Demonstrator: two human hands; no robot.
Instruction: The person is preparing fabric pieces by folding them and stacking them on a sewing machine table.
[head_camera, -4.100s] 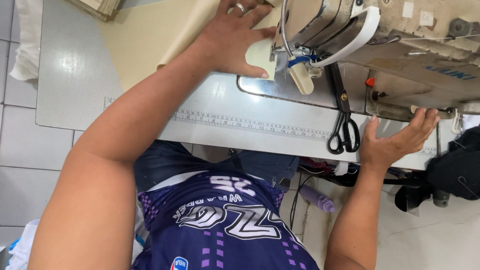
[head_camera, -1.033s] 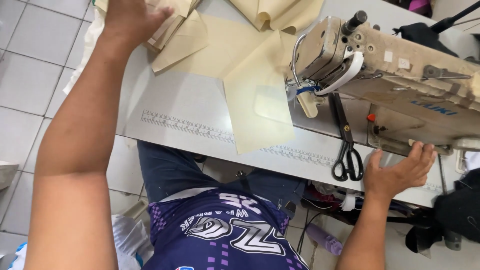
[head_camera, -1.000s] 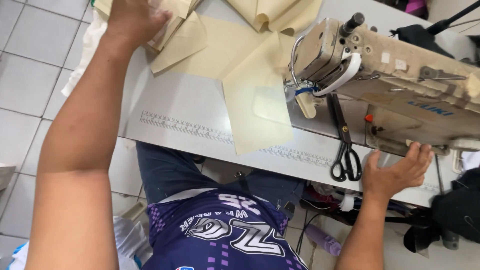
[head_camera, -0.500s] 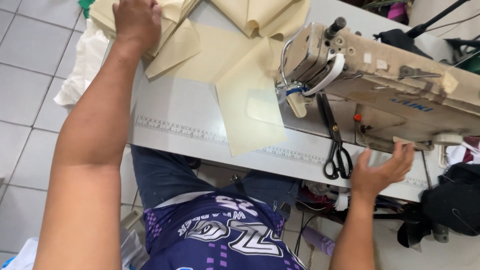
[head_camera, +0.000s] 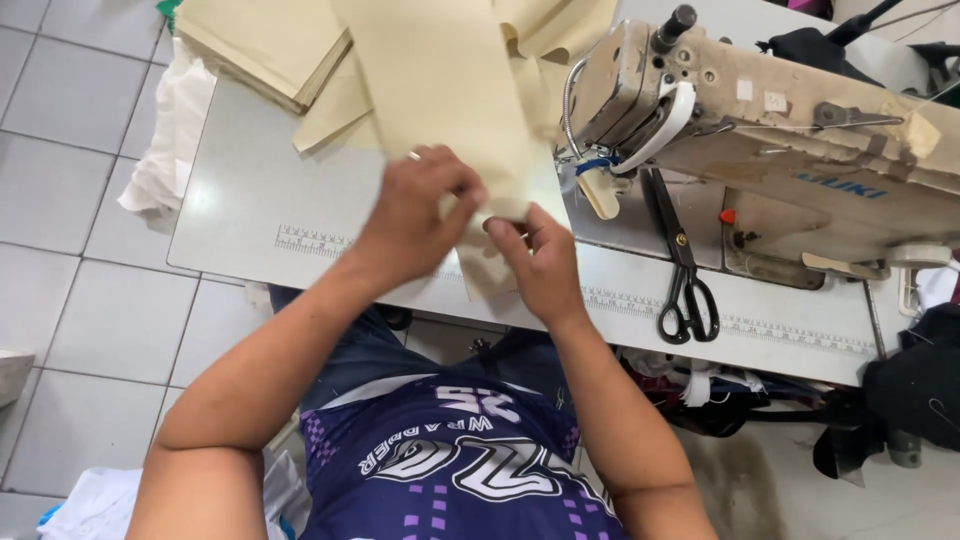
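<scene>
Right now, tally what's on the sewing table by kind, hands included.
Hands: 2, left hand and right hand, both pinching the cream fabric strip
Cream fabric strip: 1
Stack of cream fabric pieces: 1
Sewing machine: 1
Black scissors: 1
Total: 6

Single head-worn view, looking steeply down, close over sewing table (head_camera: 250, 225)

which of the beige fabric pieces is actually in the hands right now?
The long strip running down the middle: the left hand and right hand pinch its lower end. The stack at the table's far left corner lies untouched.
</scene>
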